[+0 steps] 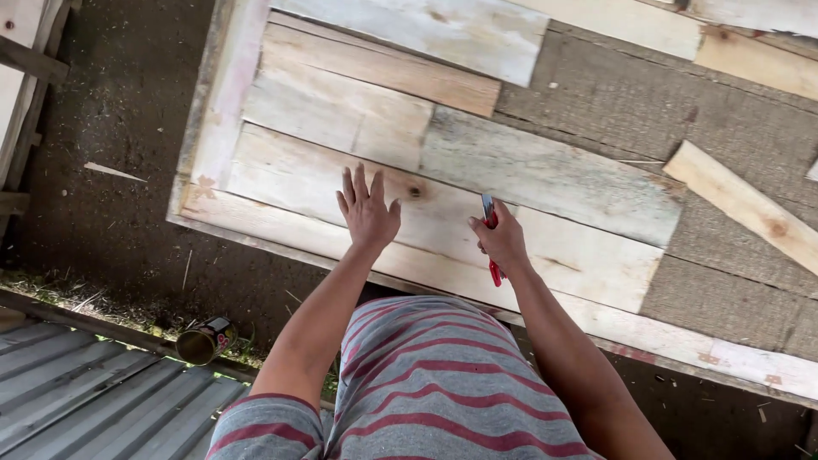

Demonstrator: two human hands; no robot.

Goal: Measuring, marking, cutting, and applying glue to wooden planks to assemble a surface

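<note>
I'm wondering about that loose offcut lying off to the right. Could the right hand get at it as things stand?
Probably not without a lean or a step: the right hand is shut on a red-handled tool, and the loose plank lies well off to its right, though only bare board lies between them.

An outdoor carpentry spot. Rough planks [443, 200] lie over a frame on bare dirt ground [119, 128]. Corrugated metal sheets [77, 392] lie nearby.

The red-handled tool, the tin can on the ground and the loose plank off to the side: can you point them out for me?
red-handled tool [488, 210]: head view, on the metal tip above the right hand.
tin can [204, 339]: head view, on its side wall.
loose plank [743, 203]: head view, on the middle of its face.
</note>
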